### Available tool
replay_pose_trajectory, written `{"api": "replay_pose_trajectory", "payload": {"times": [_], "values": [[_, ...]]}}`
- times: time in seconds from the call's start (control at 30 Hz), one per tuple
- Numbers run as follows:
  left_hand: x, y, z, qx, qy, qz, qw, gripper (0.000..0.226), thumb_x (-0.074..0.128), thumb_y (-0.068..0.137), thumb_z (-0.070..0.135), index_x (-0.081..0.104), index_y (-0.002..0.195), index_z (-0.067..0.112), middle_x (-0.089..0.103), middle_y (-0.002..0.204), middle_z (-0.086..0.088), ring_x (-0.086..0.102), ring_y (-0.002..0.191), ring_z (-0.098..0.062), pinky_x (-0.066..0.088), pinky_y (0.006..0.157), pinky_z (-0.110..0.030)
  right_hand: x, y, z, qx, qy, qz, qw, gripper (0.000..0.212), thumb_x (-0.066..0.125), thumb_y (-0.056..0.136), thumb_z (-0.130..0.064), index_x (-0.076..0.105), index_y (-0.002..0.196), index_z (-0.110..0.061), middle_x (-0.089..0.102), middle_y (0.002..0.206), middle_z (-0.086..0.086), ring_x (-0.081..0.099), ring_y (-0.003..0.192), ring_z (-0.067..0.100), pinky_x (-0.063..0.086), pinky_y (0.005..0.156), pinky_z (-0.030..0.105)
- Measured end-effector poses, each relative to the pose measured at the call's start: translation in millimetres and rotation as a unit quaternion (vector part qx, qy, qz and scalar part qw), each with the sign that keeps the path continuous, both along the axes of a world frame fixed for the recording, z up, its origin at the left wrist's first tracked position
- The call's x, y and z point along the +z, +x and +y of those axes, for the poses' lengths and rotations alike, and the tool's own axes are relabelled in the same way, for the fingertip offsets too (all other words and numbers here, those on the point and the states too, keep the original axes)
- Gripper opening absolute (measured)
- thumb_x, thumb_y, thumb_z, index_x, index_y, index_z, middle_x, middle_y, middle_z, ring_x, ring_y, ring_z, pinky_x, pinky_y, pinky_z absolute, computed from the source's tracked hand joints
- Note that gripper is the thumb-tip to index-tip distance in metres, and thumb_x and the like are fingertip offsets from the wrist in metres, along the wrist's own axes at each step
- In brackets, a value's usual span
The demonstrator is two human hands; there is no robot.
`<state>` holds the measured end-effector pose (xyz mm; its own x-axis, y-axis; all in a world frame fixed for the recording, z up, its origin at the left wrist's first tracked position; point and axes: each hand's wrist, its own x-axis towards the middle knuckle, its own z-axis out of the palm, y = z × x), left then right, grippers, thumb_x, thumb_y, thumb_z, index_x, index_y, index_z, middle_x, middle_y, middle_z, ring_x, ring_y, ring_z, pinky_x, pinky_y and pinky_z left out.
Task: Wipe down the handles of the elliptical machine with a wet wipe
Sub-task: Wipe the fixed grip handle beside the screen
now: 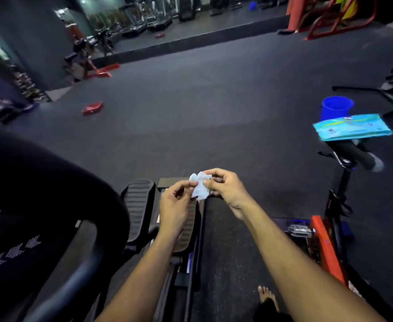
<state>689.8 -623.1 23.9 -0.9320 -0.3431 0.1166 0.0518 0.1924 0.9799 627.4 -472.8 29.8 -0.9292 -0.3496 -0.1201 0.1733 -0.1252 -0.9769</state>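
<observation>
A small crumpled white wet wipe (200,188) is pinched between both hands at the centre of the view. My left hand (175,205) grips its left edge and my right hand (225,190) grips its right edge, both held out above the elliptical's black ribbed pedals (139,205). The elliptical's dark curved handle (79,263) sweeps across the lower left, apart from both hands. A teal wet wipe pack (351,130) lies on the saddle of an exercise bike (351,154) to the right.
A blue bucket (336,110) stands on the dark floor behind the bike. The bike's orange frame (325,247) is close on the right. A red flat object (92,108) lies on the floor at left. Orange gym machines stand far back. A bare foot (266,296) shows below.
</observation>
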Motion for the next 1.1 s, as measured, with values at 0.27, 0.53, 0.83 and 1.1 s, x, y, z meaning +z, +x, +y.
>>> {"api": "replay_pose_trajectory", "payload": {"times": [0.27,0.53,0.83,1.1], "values": [[-16.1,-39.5,-16.8,0.069,0.045,-0.077,0.994,0.021,0.072,0.092,-0.005,0.073,0.107,0.009,0.074,0.108,-0.025,0.069,0.082,-0.023,0.056,0.065,-0.022,-24.7,-82.7,-22.5,0.180,0.024,0.023,0.983,0.024,0.075,0.089,-0.005,0.067,0.111,-0.009,0.067,0.097,0.007,0.061,0.087,0.015,0.053,0.077,0.031],[-20.1,-45.8,-46.6,0.114,0.082,-0.085,0.987,0.024,0.078,0.090,0.014,0.076,0.113,0.020,0.076,0.108,-0.019,0.068,0.093,-0.025,0.059,0.084,-0.046,-41.3,-97.0,-85.5,0.196,0.032,0.017,0.980,0.024,0.080,0.086,-0.015,0.070,0.103,-0.001,0.073,0.102,0.024,0.065,0.087,0.020,0.054,0.088,0.052],[12.0,-33.1,-128.1,0.306,0.184,0.020,0.934,0.026,0.061,0.095,-0.011,0.067,0.116,0.002,0.078,0.086,-0.005,0.073,0.066,-0.015,0.060,0.058,-0.027,-1.9,-107.6,-214.6,0.346,0.003,0.027,0.938,0.013,0.073,0.090,-0.002,0.070,0.095,-0.014,0.075,0.087,0.003,0.069,0.079,0.013,0.057,0.074,0.030],[15.7,13.5,-176.7,0.537,0.136,0.060,0.830,0.022,0.065,0.094,-0.007,0.074,0.104,0.011,0.081,0.101,-0.002,0.075,0.091,-0.014,0.061,0.078,-0.027,-0.2,-63.2,-316.7,0.514,-0.031,-0.002,0.857,0.009,0.075,0.088,-0.003,0.071,0.093,-0.010,0.073,0.088,0.013,0.068,0.085,0.021,0.058,0.080,0.039]]}}
